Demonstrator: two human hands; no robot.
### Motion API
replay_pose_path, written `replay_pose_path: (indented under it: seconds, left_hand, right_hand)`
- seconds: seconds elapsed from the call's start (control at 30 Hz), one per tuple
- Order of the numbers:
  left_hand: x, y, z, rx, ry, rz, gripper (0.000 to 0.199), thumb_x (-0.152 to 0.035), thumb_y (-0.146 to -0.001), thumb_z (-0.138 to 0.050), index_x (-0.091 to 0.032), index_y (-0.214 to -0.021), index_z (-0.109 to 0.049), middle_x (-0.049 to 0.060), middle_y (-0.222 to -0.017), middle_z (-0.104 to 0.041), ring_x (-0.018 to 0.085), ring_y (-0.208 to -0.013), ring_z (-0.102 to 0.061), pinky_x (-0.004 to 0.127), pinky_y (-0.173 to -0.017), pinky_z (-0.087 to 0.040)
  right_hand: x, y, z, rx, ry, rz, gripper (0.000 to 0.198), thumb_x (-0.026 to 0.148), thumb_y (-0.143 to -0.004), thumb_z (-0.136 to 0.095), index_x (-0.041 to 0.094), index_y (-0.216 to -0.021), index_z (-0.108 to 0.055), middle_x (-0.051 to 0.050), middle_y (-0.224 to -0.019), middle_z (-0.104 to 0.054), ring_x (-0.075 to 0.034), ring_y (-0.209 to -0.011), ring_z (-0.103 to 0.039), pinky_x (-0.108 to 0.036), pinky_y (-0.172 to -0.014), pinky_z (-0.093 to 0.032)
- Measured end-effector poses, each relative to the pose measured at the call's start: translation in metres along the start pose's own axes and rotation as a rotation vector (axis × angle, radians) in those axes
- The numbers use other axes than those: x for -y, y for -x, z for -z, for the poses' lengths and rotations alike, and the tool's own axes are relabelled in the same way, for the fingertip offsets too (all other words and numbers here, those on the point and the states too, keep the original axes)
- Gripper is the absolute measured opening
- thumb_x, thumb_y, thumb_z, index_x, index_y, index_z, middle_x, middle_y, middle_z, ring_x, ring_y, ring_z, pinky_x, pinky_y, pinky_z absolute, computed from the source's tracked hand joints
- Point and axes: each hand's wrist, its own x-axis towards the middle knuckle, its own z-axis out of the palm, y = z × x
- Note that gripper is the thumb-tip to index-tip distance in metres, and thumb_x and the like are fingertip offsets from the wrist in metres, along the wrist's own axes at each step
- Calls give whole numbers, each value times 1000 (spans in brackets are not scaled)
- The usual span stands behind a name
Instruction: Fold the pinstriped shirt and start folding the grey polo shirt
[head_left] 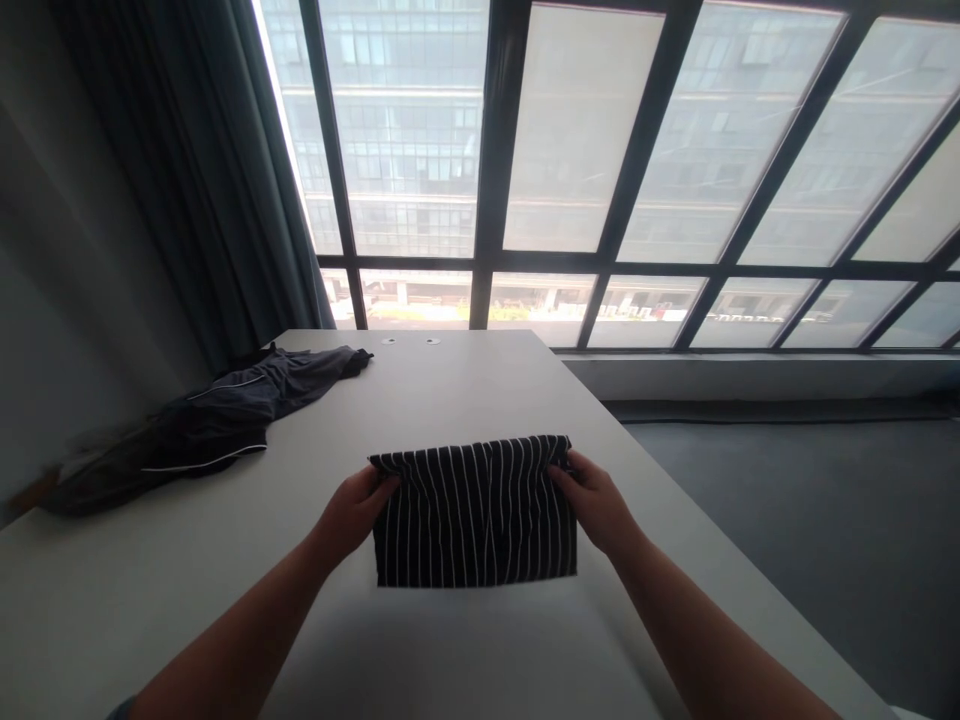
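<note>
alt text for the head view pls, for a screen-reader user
Two bare hands, left hand and right hand, grip the upper corners of a folded black, white-striped cloth lying on a white table. A dark garment with white piping lies crumpled at the table's left; large windows and a dark curtain stand behind.

2 garments [475, 512] [202, 425], 1 table [465, 380], 2 hands [352, 510] [592, 500].

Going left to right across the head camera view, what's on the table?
Dark clothes with white piping → left hand → folded black cloth with white stripes → right hand, all on or over the white table.
</note>
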Motion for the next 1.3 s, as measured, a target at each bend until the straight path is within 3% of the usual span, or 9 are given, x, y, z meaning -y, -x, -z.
replay_pose_path:
  seconds: [0.13, 0.27, 0.4, 0.5, 0.7, 0.9, 1.03, 1.13, 1.3]
  left_hand:
    - [9, -4, -6, 147, 70, 178, 51, -62, -91, -59, -16, -106, -75, 7, -92, -79, 30, -92, -75, 40, -80, -60]
    - [28, -9, -7, 117, -264, 263, 38, -52, -89, -58, -18, -96, -73, 10, -95, -80, 31, -92, -76, 38, -77, -59]
    - [38, -8, -8, -22, -533, 132, 43, -47, -97, -48, -17, -121, -68, 15, -124, -75, 30, -103, -75, 43, -92, -59]
    - [36, -1, -19, -33, -616, -28, 50, -46, -100, -48, -14, -136, -62, 17, -145, -64, 32, -131, -64, 48, -112, -51]
    - [17, 19, -66, 145, -708, -322, 57, -53, -108, -42, -23, -157, -51, 9, -167, -46, 30, -156, -39, 53, -129, -33]
    - [14, 28, -106, 291, -778, -334, 58, -52, -111, -34, -27, -161, -47, 9, -170, -40, 33, -160, -32, 62, -130, -26]
    - [21, 29, -103, 391, -797, -328, 57, -52, -112, -33, -32, -164, -41, 7, -172, -35, 30, -160, -33, 60, -129, -27]
    - [25, 28, -93, 356, -836, -299, 56, -54, -112, -33, -35, -165, -40, 5, -173, -33, 30, -161, -30, 59, -131, -24]
    - [42, 17, -76, 276, -868, -178, 59, -52, -112, -32, -26, -165, -42, 9, -173, -31, 32, -162, -27, 59, -130, -24]
  right_hand:
    - [-6, -2, -4, 97, 57, -105, 43, 52, -95, -60, 20, -122, -72, -9, -109, -80, -29, -101, -76, -43, -91, -63]
    - [-24, -5, -10, 111, 522, -134, 44, 35, -93, -57, 18, -131, -69, -11, -113, -78, -29, -104, -74, -45, -100, -58]
    - [-32, -3, -15, 59, 770, 28, 53, 30, -94, -52, 16, -144, -61, -14, -133, -69, -27, -120, -67, -43, -111, -52]
    - [-28, 3, -21, 90, 867, 110, 56, 32, -97, -50, 13, -150, -57, -17, -148, -60, -31, -139, -56, -46, -122, -43]
    - [-9, 24, -54, 240, 962, 158, 65, 35, -102, -49, 15, -163, -44, -12, -172, -34, -32, -164, -17, -53, -134, -21]
    - [4, 39, -84, 455, 960, 82, 63, 36, -105, -44, 18, -166, -41, -9, -174, -28, -31, -164, -18, -52, -134, -17]
    - [3, 40, -85, 498, 950, 46, 63, 39, -106, -43, 20, -166, -39, -9, -174, -28, -29, -163, -21, -51, -134, -15]
    - [3, 39, -83, 508, 945, 33, 64, 43, -107, -42, 20, -167, -38, -9, -175, -25, -28, -164, -20, -48, -134, -13]
    - [-3, 32, -71, 477, 972, -16, 68, 50, -109, -38, 19, -168, -34, -9, -176, -20, -26, -165, -16, -49, -135, -8]
